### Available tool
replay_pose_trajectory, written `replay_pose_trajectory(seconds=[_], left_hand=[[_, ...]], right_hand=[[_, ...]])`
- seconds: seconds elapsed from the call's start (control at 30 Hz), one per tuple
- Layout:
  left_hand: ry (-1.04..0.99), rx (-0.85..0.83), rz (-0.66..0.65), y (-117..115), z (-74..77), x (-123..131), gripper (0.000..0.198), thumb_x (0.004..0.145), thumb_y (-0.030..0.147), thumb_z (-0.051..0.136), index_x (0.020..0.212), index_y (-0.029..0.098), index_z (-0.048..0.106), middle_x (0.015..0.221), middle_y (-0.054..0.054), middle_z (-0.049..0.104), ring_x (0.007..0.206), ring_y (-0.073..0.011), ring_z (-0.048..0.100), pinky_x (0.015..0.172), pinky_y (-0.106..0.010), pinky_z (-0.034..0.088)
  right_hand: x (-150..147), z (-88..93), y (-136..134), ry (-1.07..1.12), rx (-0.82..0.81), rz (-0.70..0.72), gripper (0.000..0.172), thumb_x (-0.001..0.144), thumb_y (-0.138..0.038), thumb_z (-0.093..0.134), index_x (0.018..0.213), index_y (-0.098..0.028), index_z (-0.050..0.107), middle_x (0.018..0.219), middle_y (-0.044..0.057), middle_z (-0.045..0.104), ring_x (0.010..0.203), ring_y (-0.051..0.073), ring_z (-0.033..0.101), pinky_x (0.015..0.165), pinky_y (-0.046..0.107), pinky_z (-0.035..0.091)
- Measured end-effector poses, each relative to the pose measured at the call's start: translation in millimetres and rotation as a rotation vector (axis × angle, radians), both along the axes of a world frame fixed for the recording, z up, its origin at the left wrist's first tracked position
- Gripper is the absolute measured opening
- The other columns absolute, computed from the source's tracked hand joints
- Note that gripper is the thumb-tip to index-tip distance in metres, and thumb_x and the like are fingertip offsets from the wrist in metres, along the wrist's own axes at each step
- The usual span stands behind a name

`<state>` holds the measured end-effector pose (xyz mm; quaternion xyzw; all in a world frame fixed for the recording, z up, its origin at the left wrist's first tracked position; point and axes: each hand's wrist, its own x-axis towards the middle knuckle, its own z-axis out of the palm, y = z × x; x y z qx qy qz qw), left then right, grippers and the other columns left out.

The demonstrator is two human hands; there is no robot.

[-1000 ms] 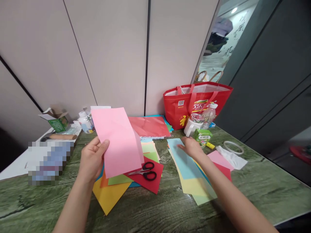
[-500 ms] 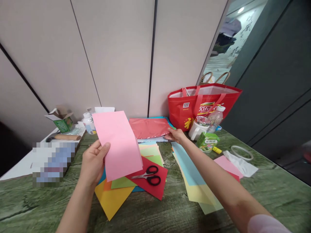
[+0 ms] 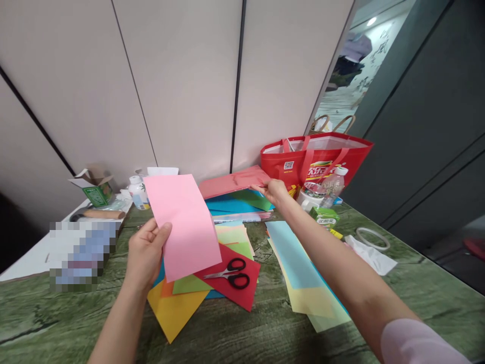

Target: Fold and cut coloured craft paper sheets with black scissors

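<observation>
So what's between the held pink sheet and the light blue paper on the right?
In the head view: scissors on red paper, light green paper beyond, then bare tabletop.

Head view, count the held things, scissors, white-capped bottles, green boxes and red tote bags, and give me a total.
Held things: 2 (pink paper, red packet)
Scissors: 1
White-capped bottles: 2 (patterned bottle, clear bottle)
Green boxes: 2 (open-flapped box, carton)
Red tote bag: 1
Total: 8
</observation>
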<state>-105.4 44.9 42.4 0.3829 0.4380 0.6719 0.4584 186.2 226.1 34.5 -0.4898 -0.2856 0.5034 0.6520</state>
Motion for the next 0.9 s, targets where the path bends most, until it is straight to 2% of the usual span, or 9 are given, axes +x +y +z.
replay_pose_trajectory(seconds=[0.13, 0.27, 0.37, 0.47, 0.53, 0.6, 0.7, 0.77, 0.9], left_hand=[[0.005, -0.005, 0.006, -2, 2.0, -1, 0.041, 0.058, 0.031, 0.076, 0.094, 0.014, 0.065, 0.085, -0.008, 0.073, 0.077, -0.023, 0.068, 0.061, -0.028, 0.055], [0.012, -0.014, 0.026, -3, 3.9, -2, 0.04, 0.059, 0.03, 0.075, 0.095, 0.015, 0.064, 0.083, -0.007, 0.073, 0.069, -0.0202, 0.067, 0.058, -0.026, 0.054], [0.022, -0.01, 0.034, -4, 4.1, -4, 0.037, 0.06, 0.029, 0.074, 0.094, 0.016, 0.065, 0.081, -0.005, 0.073, 0.065, -0.0173, 0.067, 0.055, -0.024, 0.053], [0.039, 0.004, 0.046, -3, 3.5, -7, 0.034, 0.062, 0.029, 0.073, 0.093, 0.017, 0.065, 0.081, -0.004, 0.073, 0.064, -0.0161, 0.066, 0.054, -0.022, 0.052], [0.041, 0.012, 0.058, -3, 3.2, -9, 0.034, 0.062, 0.029, 0.073, 0.093, 0.018, 0.065, 0.08, -0.004, 0.073, 0.065, -0.0162, 0.066, 0.055, -0.022, 0.051], [0.032, 0.01, 0.061, -4, 3.3, -10, 0.034, 0.062, 0.029, 0.073, 0.093, 0.018, 0.066, 0.08, -0.003, 0.073, 0.067, -0.0165, 0.067, 0.056, -0.022, 0.052], [0.017, 0.0, 0.053, -4, 4.0, -8, 0.035, 0.061, 0.029, 0.074, 0.093, 0.018, 0.065, 0.081, -0.004, 0.073, 0.068, -0.0177, 0.067, 0.056, -0.023, 0.053], [0.012, -0.003, 0.045, -4, 4.2, -6, 0.037, 0.059, 0.029, 0.075, 0.092, 0.017, 0.065, 0.081, -0.006, 0.073, 0.071, -0.0198, 0.067, 0.057, -0.025, 0.053], [0.016, -0.005, 0.026, -3, 2.8, -2, 0.04, 0.058, 0.031, 0.075, 0.093, 0.015, 0.065, 0.083, -0.008, 0.073, 0.078, -0.0232, 0.067, 0.061, -0.027, 0.055]], right_hand=[[-5, -8.3, -3, -0.046, 0.04, 0.089, 0.014, 0.077, 0.001, 0.046, 0.075, -0.013, 0.047, 0.062, -0.001, 0.054, 0.065, 0.013, 0.064, 0.066, 0.03, 0.06], [-15, -34.6, -17, -0.157, 0.067, 0.186, 0.014, 0.069, 0.001, 0.054, 0.071, -0.013, 0.055, 0.062, 0.0, 0.061, 0.071, 0.013, 0.065, 0.07, 0.025, 0.056], [-19, -55.9, -30, -0.257, 0.044, 0.289, 0.02, 0.063, 0.005, 0.054, 0.055, -0.013, 0.058, 0.052, -0.001, 0.059, 0.065, 0.014, 0.062, 0.068, 0.023, 0.052], [-22, -74.6, -43, -0.291, 0.006, 0.359, 0.026, 0.064, 0.008, 0.053, 0.051, -0.013, 0.059, 0.054, -0.001, 0.06, 0.065, 0.012, 0.061, 0.069, 0.02, 0.049], [-26, -85.7, -49, -0.271, -0.04, 0.357, 0.021, 0.071, 0.003, 0.055, 0.059, -0.012, 0.062, 0.06, 0.0, 0.062, 0.067, 0.012, 0.06, 0.069, 0.021, 0.049], [-30, -95.1, -53, -0.212, -0.105, 0.321, 0.007, 0.081, -0.011, 0.056, 0.08, -0.011, 0.063, 0.077, 0.002, 0.064, 0.072, 0.013, 0.061, 0.069, 0.027, 0.051], [-36, -103.6, -54, -0.084, -0.192, 0.266, 0.026, 0.088, -0.028, 0.052, 0.109, -0.013, 0.055, 0.105, 0.007, 0.059, 0.088, 0.017, 0.06, 0.074, 0.036, 0.052], [-38, -105.6, -52, -0.004, -0.23, 0.24, 0.03, 0.088, -0.03, 0.052, 0.114, -0.015, 0.052, 0.113, 0.008, 0.056, 0.094, 0.019, 0.059, 0.078, 0.039, 0.051], [-44, -106.7, -50, 0.09, -0.273, 0.233, 0.03, 0.088, -0.029, 0.052, 0.115, -0.015, 0.052, 0.114, 0.008, 0.056, 0.096, 0.02, 0.058, 0.08, 0.04, 0.05]])
